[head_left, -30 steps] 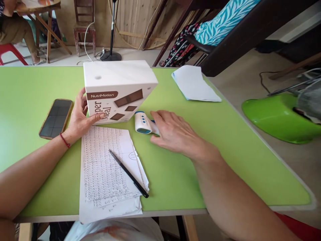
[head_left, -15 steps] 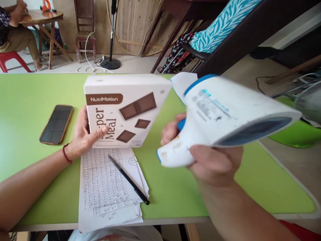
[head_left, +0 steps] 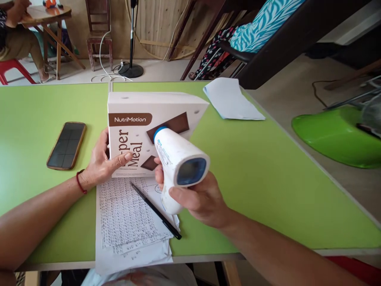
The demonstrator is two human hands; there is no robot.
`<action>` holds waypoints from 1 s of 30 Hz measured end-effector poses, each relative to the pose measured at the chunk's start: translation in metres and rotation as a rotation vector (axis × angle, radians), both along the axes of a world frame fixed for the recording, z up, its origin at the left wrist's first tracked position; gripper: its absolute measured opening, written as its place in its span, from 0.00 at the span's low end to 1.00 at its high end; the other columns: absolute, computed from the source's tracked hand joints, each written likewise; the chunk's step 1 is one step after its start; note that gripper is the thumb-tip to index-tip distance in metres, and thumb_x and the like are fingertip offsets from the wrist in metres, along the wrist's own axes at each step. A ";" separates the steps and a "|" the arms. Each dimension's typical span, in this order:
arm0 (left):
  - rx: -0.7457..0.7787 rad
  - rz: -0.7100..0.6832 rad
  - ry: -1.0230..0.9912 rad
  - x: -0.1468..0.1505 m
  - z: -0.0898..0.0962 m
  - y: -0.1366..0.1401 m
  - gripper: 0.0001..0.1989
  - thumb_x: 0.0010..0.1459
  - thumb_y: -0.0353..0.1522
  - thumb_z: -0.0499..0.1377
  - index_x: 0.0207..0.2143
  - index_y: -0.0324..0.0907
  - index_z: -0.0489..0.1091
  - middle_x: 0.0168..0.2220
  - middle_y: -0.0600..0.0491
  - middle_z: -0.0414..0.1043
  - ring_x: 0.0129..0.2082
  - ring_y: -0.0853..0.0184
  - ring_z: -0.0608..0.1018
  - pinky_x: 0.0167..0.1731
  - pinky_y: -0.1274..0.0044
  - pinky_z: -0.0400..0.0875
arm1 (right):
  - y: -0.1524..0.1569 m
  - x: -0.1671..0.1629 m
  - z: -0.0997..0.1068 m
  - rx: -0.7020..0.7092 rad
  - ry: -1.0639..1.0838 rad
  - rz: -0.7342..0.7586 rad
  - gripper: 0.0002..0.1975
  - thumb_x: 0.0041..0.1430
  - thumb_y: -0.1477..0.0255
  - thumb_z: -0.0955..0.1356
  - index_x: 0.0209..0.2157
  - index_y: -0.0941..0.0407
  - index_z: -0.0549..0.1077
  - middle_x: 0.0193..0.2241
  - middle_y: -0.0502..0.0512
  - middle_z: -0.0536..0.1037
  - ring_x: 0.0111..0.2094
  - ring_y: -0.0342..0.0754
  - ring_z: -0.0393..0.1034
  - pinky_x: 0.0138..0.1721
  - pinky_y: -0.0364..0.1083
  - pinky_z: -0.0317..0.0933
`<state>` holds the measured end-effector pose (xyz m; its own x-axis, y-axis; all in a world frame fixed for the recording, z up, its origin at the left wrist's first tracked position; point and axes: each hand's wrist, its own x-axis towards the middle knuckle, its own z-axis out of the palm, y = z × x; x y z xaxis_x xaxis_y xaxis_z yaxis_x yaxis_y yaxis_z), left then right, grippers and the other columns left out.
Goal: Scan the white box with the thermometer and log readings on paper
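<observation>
My left hand (head_left: 104, 163) grips a white NutriMotion box (head_left: 131, 104) by its left side, thumb across the front, fingers behind it. Brown chocolate-like pieces are printed on the box. My right hand (head_left: 205, 198) is wrapped round the handle of a white and blue infrared thermometer (head_left: 181, 155). Its blue-rimmed front end points at the box and overlaps the printed bar; I cannot tell whether it touches. The dark display faces me. Below the box lie handwritten sheets (head_left: 125, 222) with a black pen (head_left: 157, 212) across them.
A phone (head_left: 66, 145) lies on the green table (head_left: 268, 190) at left, folded white papers (head_left: 230, 99) at the far right. Beyond are a seated person (head_left: 24, 43) by a round table, a wooden chair (head_left: 99, 35), a stand base (head_left: 131, 70) with cables, and a green plastic seat (head_left: 333, 131).
The thermometer has swung left and away from me, from beside the box to in front of it. My left hand keeps its hold on the box.
</observation>
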<state>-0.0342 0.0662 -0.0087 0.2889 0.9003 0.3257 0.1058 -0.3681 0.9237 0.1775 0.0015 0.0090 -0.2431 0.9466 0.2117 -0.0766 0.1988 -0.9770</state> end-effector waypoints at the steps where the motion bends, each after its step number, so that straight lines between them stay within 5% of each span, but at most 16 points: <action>1: -0.001 0.001 -0.011 0.000 0.000 0.000 0.34 0.53 0.45 0.65 0.55 0.39 0.56 0.49 0.40 0.68 0.45 0.53 0.75 0.41 0.63 0.76 | 0.000 -0.001 0.000 -0.002 -0.006 0.000 0.04 0.49 0.73 0.69 0.29 0.54 0.68 0.22 0.49 0.68 0.24 0.44 0.64 0.23 0.46 0.63; 30: 0.023 0.000 -0.046 -0.001 -0.001 0.006 0.31 0.50 0.41 0.68 0.51 0.39 0.61 0.47 0.43 0.70 0.43 0.56 0.75 0.40 0.65 0.74 | 0.005 0.003 -0.006 0.053 0.036 0.039 0.05 0.49 0.75 0.70 0.27 0.54 0.70 0.22 0.48 0.69 0.25 0.44 0.66 0.24 0.45 0.62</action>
